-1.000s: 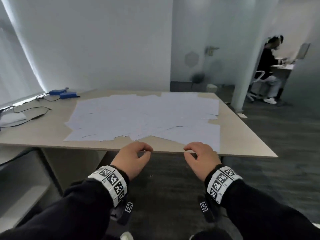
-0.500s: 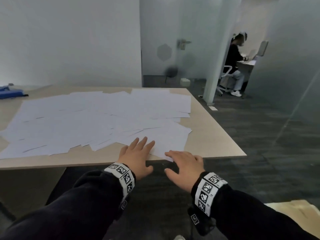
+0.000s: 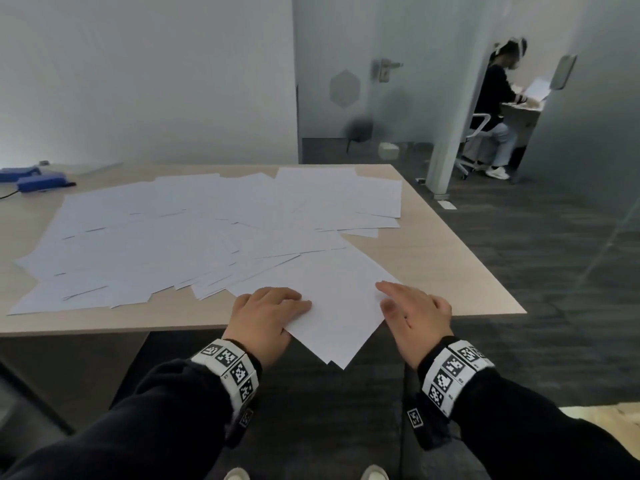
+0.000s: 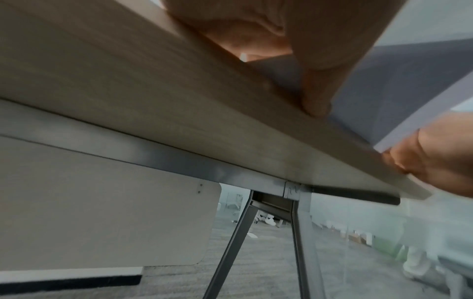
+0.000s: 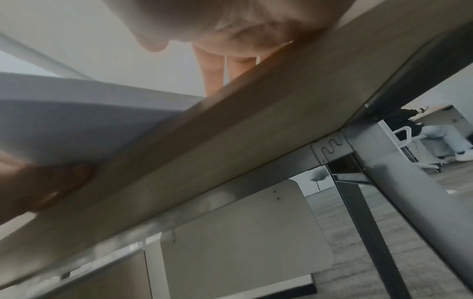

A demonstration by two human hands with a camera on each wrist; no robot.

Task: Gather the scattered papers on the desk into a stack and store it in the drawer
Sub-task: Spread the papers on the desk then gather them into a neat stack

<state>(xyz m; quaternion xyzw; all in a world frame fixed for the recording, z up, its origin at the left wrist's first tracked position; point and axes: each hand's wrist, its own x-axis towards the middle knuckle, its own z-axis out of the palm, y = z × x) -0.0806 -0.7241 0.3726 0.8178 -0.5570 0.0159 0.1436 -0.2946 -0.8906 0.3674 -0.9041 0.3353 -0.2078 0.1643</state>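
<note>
Several white papers (image 3: 173, 237) lie scattered and overlapping across the light wood desk (image 3: 450, 271). The nearest sheets (image 3: 332, 306) are angled, with one corner hanging over the front edge. My left hand (image 3: 277, 306) grips their left side, fingers curled on top. In the left wrist view its thumb (image 4: 314, 97) is under the overhanging sheets (image 4: 396, 91) at the desk edge (image 4: 153, 91). My right hand (image 3: 398, 299) lies flat with straight fingers (image 5: 212, 76) at the sheets' right edge. No drawer is in view.
Two blue devices (image 3: 41, 183) with a cable sit at the desk's back left. Metal legs (image 5: 399, 202) hold the desk up. Behind a pillar (image 3: 446, 133) at back right a person (image 3: 495, 109) sits at another desk. A pale wood surface (image 3: 606, 420) shows at lower right.
Both hands came up from below the desk's front edge onto the nearest sheets. Those sheets have slid toward me, so a corner now overhangs. The view has shifted right.
</note>
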